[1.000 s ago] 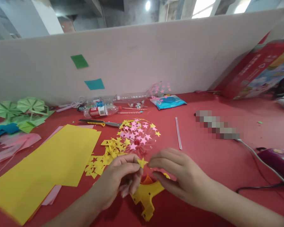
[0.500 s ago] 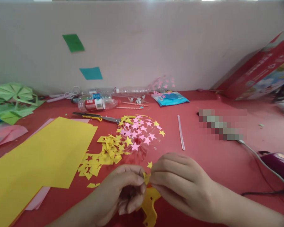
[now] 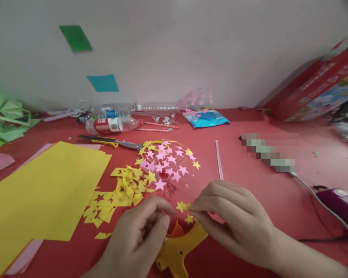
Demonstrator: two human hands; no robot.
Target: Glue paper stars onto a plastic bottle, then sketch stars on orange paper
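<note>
Over the red tabletop, my right hand (image 3: 232, 220) pinches a small yellow paper star (image 3: 188, 207) between thumb and fingertips. My left hand (image 3: 142, 231) is curled loosely beside it, thumb and index finger slightly apart, with nothing visible in them. Beneath both hands lies a yellow glue gun (image 3: 181, 251) with an orange trigger, partly covered by the left fingers. A loose yellow star (image 3: 189, 219) is near its upper edge. Just beyond stands a cut clear plastic bottle piece (image 3: 169, 189), its spread strips covered with pink and yellow stars.
Yellow paper scraps (image 3: 124, 189) and yellow sheets (image 3: 52, 193) lie left. Scissors (image 3: 130, 145) rest behind them. Plastic bottles (image 3: 127, 124) and a blue wipes packet (image 3: 207, 119) line the wall. A clear stick (image 3: 219, 160) and a blurred power strip (image 3: 266, 154) lie right.
My hands have moved apart. The left let go of the yellow paper and drew left, while the right keeps a yellow star. The view has shifted slightly.
</note>
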